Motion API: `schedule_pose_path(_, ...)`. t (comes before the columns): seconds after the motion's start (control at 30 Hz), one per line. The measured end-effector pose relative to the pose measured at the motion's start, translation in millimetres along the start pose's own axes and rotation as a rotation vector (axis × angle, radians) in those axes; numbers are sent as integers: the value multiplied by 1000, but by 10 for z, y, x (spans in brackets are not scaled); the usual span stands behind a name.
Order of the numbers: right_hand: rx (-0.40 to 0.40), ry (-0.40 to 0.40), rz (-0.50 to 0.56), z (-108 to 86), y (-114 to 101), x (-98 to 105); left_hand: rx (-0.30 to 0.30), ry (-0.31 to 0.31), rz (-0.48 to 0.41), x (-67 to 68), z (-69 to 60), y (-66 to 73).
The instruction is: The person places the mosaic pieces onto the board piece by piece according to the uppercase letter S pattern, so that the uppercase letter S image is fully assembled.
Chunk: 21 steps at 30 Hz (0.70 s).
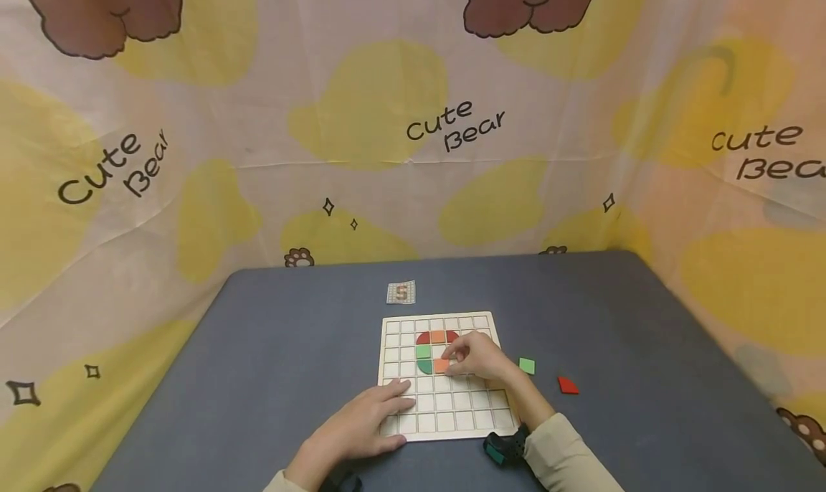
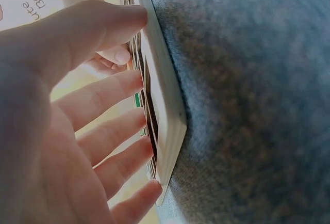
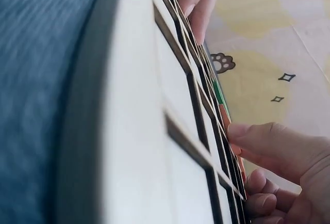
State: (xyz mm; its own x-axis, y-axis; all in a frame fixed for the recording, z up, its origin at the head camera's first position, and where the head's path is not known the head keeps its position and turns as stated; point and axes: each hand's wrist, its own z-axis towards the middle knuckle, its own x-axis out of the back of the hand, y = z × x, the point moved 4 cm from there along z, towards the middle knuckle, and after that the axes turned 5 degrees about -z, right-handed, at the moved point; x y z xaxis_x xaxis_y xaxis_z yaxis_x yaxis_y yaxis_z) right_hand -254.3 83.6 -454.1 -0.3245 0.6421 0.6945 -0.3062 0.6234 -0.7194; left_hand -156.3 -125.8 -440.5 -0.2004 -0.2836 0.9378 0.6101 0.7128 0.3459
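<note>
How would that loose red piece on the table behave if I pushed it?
The red piece would probably slide rather than roll, since it lies flat. It looks thin and small compared with the board, so likely light. Its crisp outline suggests it's stiff.

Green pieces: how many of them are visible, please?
3: a square and a quarter circle on the board, another square on the table. The right hand may hide more.

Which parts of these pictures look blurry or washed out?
Left wrist: the tabletop looks blurred and the patterned cloth washed out; right wrist: the board is soft along its near edge; head: fairly even light, though the small card lacks fine detail.
</note>
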Motion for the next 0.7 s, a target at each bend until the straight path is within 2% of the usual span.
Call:
schedule_pose_path(0.13, -39, 19, -30, 3, 12, -14, -10, 0, 1, -13, 14, -4)
schedule_pose_path(0.27, -57, 22, -24, 18, 27, -25, 8, -14, -2, -24, 21, -18)
schedule_pose_path(0.47, 5, 14, 24, -12, 36, 35, 11, -11, 6, -23, 10, -16)
schedule_pose_path(0.7, 34, 11, 3, -139, 113, 192, 11, -3, 6, -14, -9, -6)
